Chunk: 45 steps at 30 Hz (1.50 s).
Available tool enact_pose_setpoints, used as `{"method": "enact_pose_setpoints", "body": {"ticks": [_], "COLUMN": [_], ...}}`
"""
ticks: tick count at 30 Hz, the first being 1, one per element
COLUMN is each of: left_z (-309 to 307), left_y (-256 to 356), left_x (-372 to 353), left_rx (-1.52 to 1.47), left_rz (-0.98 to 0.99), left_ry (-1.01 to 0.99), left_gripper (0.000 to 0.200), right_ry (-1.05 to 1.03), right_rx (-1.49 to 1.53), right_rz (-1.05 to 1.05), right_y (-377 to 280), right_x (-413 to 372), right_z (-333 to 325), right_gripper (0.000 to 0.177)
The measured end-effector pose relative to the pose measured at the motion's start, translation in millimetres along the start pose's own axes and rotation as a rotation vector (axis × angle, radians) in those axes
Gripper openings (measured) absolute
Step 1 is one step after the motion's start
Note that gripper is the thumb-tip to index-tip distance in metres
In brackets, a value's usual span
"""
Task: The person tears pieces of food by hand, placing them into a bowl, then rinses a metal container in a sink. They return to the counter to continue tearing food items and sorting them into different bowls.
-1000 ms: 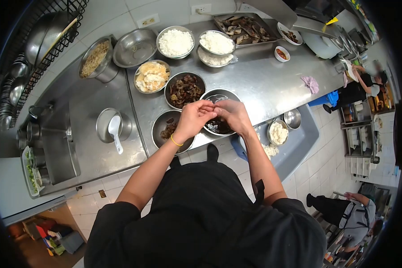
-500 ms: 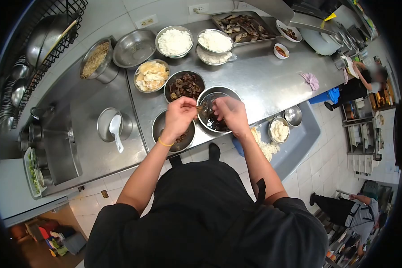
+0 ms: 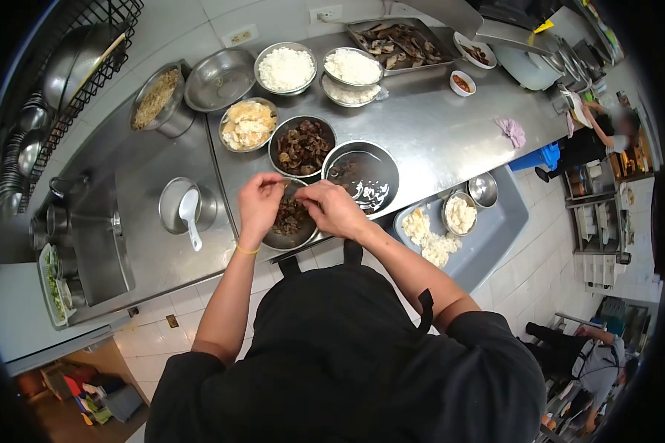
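Both my hands are over a steel bowl (image 3: 301, 238) with dark shredded pieces at the counter's front edge. My left hand (image 3: 261, 207) is at its left rim, fingertips pinched; my right hand (image 3: 335, 210) reaches in from the right, its fingers closed too. What either one holds is too small to make out. Touching that bowl's far side is a bowl of dark brown chunks (image 3: 303, 146). To the right stands a steel bowl of dark liquid (image 3: 362, 176). Behind on the left is a bowl of pale yellow and white food (image 3: 248, 125).
Bowls of white food (image 3: 287, 69) and a tray of dark pieces (image 3: 403, 44) line the back. A white ladle (image 3: 190, 214) rests in a pot at left. A blue-grey tub (image 3: 488, 251) stands lower right. Two other people are at the far right.
Both hands have moved left and down, from over the liquid bowl to the bowl of shredded pieces. The liquid bowl is now uncovered. The person at lower right has shifted slightly.
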<state>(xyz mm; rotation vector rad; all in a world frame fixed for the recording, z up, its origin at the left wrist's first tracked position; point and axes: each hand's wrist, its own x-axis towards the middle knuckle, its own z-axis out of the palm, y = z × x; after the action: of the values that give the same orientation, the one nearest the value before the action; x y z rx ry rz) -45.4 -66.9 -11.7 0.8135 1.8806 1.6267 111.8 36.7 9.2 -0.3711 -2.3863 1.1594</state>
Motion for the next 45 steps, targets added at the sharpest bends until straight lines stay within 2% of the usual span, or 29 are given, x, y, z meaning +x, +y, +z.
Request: {"method": "enact_pose_setpoints", "body": {"ticks": [4, 6, 7, 9, 11, 14, 15, 18, 19, 20, 22, 23, 24, 25, 28, 30, 32, 33, 39, 42, 43, 45], "left_z": [24.6, 28.5, 26.8, 28.4, 33.1, 44.3, 50.0, 64.9, 68.3, 71.8, 79.0, 81.8, 85.3, 88.4, 94.1, 97.5, 97.9, 97.9, 98.5, 95.6, 94.4, 90.0], "left_y": [-1.4, 6.3, 2.1, 11.7, 12.4, 23.1, 20.6, 12.4, 20.9, 19.5, 19.7, 20.5, 21.7, 23.4, 22.9, 23.7, 26.5, 26.5, 29.2, 29.6, 31.0, 35.1], "left_x": [48.4, 62.9, 67.6, 64.0, 61.9, 50.0, 46.2, 39.4, 34.4, 32.0, 30.1, 30.5, 31.5, 32.3, 32.0, 30.5, 29.2, 28.9, 23.0, 23.0, 23.9, 25.4], "left_rx": [0.066, 0.402, 0.593, 0.569, 0.495, 0.377, 0.329, 0.205, 0.178, 0.157, 0.126, 0.124, 0.026, -0.071, -0.185, -0.240, -0.199, -0.198, -0.151, -0.187, -0.305, -0.443], "left_rz": [0.265, 0.150, 0.300, 0.234, 0.173, 0.091, 0.153, 0.159, 0.113, 0.162, 0.171, 0.171, 0.062, -0.047, -0.043, -0.067, -0.059, -0.060, 0.123, 0.119, 0.031, -0.095], "left_ry": [0.035, -0.114, -0.162, -0.180, -0.190, -0.209, -0.182, -0.223, -0.255, -0.276, -0.324, -0.326, -0.406, -0.485, -0.508, -0.487, -0.459, -0.462, -0.440, -0.429, -0.440, -0.460], "left_gripper": [0.021, 0.029, 0.035, 0.034, 0.029, 0.023, 0.018, 0.018, 0.017, 0.021, 0.024, 0.024, 0.024, 0.025, 0.022, 0.020, 0.019, 0.019, 0.020, 0.022, 0.022, 0.021], "right_ry": [-0.065, 0.081, 0.123, 0.214, 0.275, 0.112, 0.115, 0.061, 0.149, 0.233, 0.264, 0.265, 0.268, 0.265, 0.277, 0.295, 0.294, 0.280, 0.221, 0.262, 0.261, 0.211], "right_rx": [-0.039, -0.042, -0.034, -0.083, -0.308, -0.529, -0.531, -0.366, -0.084, 0.201, 0.280, 0.432, 0.582, 0.573, 0.642, 0.544, 0.154, 0.147, 0.044, 0.115, 0.115, 0.555], "right_rz": [-0.057, -0.125, -0.063, 0.129, 0.251, 0.302, 0.307, 0.360, 0.427, 0.490, 0.469, 0.495, 0.520, 0.542, 0.509, 0.468, 0.326, 0.354, 0.400, 0.372, 0.371, 0.454], "right_y": [3.0, 5.0, 4.5, 20.0, 46.8, 90.9, 89.9, 82.1, 74.4, 66.5, 52.0, 46.4, 41.2, 36.2, 37.5, 34.9, 28.9, 18.8, 19.8, 21.5, 24.1, 29.4], "right_x": [0.7, 8.2, 11.3, 16.6, 18.4, 14.1, 12.1, 8.1, 5.2, 2.1, -2.9, -5.2, -7.7, -8.5, -13.0, -15.0, -16.7, -15.6, -11.5, -10.7, -11.1, -9.6], "right_z": [7.7, 3.1, -6.4, -25.5, -42.2, -47.5, -48.4, -50.1, -55.1, -60.9, -72.0, -76.7, -81.5, -84.0, -82.2, -79.0, -78.8, -81.6, -85.2, -83.7, -85.1, -87.4], "right_gripper": [0.014, 0.013, 0.012, 0.010, 0.014, 0.015, 0.015, 0.014, 0.014, 0.014, 0.017, 0.018, 0.018, 0.019, 0.019, 0.017, 0.017, 0.017, 0.022, 0.022, 0.022, 0.021]}}
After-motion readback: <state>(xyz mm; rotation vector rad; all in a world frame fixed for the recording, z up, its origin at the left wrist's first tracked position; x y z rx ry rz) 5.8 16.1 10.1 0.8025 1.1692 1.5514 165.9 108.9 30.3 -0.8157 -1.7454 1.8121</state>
